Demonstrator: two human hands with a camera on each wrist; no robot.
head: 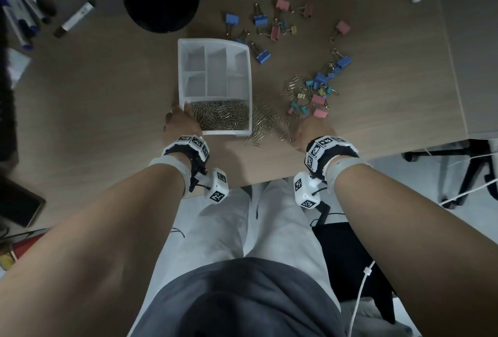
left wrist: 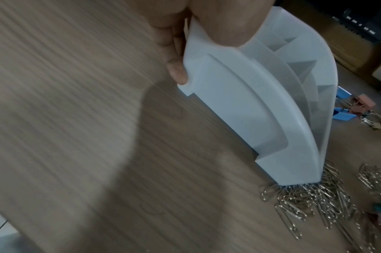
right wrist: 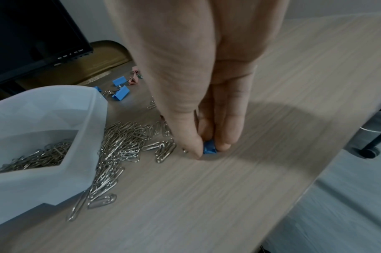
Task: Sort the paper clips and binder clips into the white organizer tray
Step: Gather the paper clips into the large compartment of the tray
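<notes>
Small blue binder clip (right wrist: 209,148): mostly hidden between right hand (right wrist: 196,85) fingertips. Left hand (left wrist: 206,20): cut off by top edge. Marker pens (head: 18,10): cropped, blurred.

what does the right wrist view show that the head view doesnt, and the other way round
Only the right wrist view shows the small blue binder clip pinched in the right hand against the desk; the head view hides it under that hand. Only the head view shows the left hand gripping the white organizer tray at its near left corner, and the tray's empty far compartments. Both show paper clips filling the near compartment and loose paper clips beside the tray.
</notes>
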